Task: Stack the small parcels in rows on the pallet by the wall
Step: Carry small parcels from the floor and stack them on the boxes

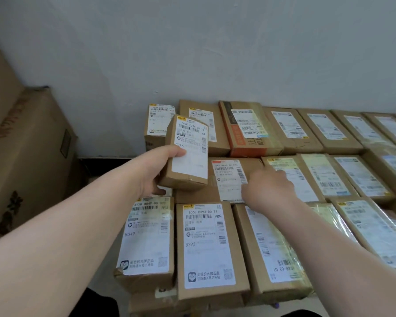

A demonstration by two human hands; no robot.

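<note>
**Small parcel held over the left end of the rows**

The small parcel (188,154) is a brown cardboard box, taped at its seams, with a white shipping label covering most of its upper face. The label carries barcodes, the code "E716" and a blank lower half. The box is tilted, label toward the camera, and held in the air above the left end of the middle row. The left hand (156,171) grips it from the left. The thumb lies across the label's edge and the fingers are curled underneath.

Just to its right, the right hand (268,188) reaches over the middle row, back to the camera, holding nothing. Its fingers stretch forward onto a label there, and blur hides whether they are spread.

Below and around lie the stacked parcels (204,245): brown boxes, labels up, side by side in three rows that run to the right. The far row, which includes an orange-sided box (245,131), stands against the grey wall (192,53). Large cartons (30,156) stand to the left.
</note>
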